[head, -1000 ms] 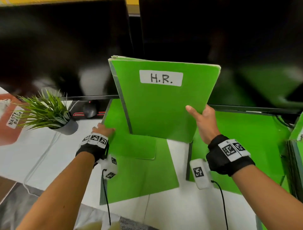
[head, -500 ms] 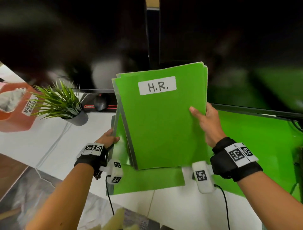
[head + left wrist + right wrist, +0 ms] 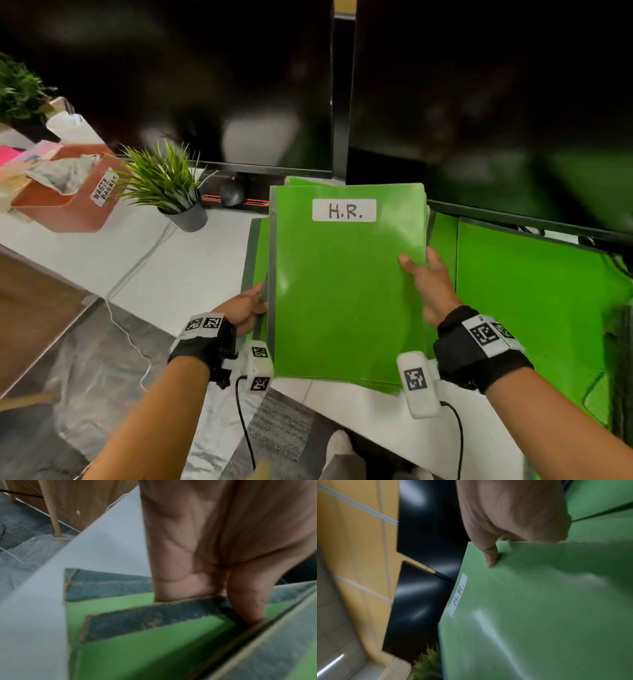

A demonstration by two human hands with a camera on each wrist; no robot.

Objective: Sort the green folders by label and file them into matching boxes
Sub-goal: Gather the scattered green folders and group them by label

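White worktop (image 3: pixel 191 260) runs along dark monitors (image 3: pixel 212 85); green folders lie spread on it at right.

Both hands carry a green stack of folders (image 3: pixel 346 294), held above the near edge of the worktop and facing the camera. Right hand (image 3: pixel 432 287): grip pinches the stack's right edge, thumb on the front cover, other fingers behind. Left hand (image 3: pixel 244 310): grip grasps the spine edge at left; the left wrist view shows fingers curled against grey spine strips.

Judged step: label is read, and the stack goes next to the matching box. No filing box is identifiable in these views, so the destination is unconfirmed.

To do it well: keep both edges pinched so the loose covers do not fan out or slip, keep the label facing up for checking against the box label, and square the stack before it goes in.

Legible writing: white label (image 3: pixel 344 210) near the top of the front folder reads "H.R.". Tag on the orange-brown bin (image 3: pixel 65 212) at left reads "WASTE BASKET". Potted plant (image 3: pixel 164 181) stands just beside the bin.
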